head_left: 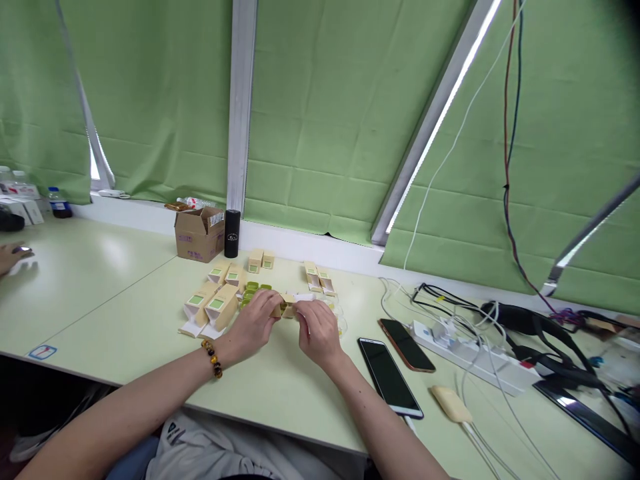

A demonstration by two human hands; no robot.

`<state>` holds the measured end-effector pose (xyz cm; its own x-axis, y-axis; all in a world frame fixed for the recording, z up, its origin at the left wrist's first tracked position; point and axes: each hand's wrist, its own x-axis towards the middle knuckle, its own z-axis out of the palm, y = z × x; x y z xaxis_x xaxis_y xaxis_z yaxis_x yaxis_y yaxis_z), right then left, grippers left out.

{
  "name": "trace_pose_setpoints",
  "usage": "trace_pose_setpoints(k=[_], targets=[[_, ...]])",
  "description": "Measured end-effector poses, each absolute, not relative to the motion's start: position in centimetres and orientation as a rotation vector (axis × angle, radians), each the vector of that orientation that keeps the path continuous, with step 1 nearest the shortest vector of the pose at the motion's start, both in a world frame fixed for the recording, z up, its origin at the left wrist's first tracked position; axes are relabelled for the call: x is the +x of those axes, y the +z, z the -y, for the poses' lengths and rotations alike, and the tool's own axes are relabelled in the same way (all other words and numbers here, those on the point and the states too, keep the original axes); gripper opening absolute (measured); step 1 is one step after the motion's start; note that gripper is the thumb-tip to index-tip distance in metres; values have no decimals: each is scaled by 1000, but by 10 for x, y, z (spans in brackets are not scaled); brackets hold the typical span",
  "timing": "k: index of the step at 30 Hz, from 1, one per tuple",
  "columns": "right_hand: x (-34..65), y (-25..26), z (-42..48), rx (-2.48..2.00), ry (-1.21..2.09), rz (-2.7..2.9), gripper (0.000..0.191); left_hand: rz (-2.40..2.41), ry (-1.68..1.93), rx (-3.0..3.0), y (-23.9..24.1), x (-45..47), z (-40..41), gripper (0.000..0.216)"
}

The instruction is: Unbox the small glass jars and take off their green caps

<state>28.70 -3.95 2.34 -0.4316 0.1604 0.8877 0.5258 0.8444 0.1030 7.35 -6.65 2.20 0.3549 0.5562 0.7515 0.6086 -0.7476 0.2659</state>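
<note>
Both hands meet over the table around a small cream-coloured carton with green showing at it. My left hand, with a beaded bracelet at its wrist, pinches the carton's left end. The fingers of my right hand are closed at its right end and partly hide it. Just behind my left hand lie several green pieces. Left of it, cream cartons with green windows stand in rows, some with flaps out. Clear plastic pieces lie beyond my right hand.
More cartons stand behind, some upright and a pair tilted. A cardboard box and black tumbler are at the back. Right are two phones, a power strip and cables. Another person's hand rests far left.
</note>
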Motion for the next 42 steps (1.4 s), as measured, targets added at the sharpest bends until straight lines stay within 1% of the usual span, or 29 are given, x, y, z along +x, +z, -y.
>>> trace_pose_setpoints(k=[3, 8, 10, 13, 17, 20, 26, 32, 39, 42], targets=[[285, 24, 42, -502, -433, 1983, 35, 1082, -1329, -2538, 27, 76, 70, 47], [280, 23, 48, -559, -353, 1875, 28, 1133, -1295, -2538, 26, 77, 71, 66], [277, 21, 49, -618, -280, 1869, 24, 1132, -1288, -2510, 23, 75, 68, 70], [272, 19, 50, -819, -108, 1876, 18, 1104, -1271, -2464, 17, 73, 63, 70], [263, 24, 48, -1072, 255, 1798, 14, 1069, -1200, -2407, 14, 71, 58, 66], [256, 27, 45, -1080, 437, 1709, 16, 1052, -1154, -2363, 14, 70, 57, 66], [244, 15, 43, -981, 580, 1518, 20, 1031, -1056, -2307, 14, 68, 59, 68], [248, 12, 48, -810, 788, 1298, 29, 1091, -1100, -2271, 22, 67, 60, 66], [258, 18, 41, -778, 910, 1102, 40, 1161, -1133, -2256, 22, 66, 58, 64], [261, 20, 39, -791, 918, 1083, 41, 1179, -1136, -2260, 22, 65, 57, 64]])
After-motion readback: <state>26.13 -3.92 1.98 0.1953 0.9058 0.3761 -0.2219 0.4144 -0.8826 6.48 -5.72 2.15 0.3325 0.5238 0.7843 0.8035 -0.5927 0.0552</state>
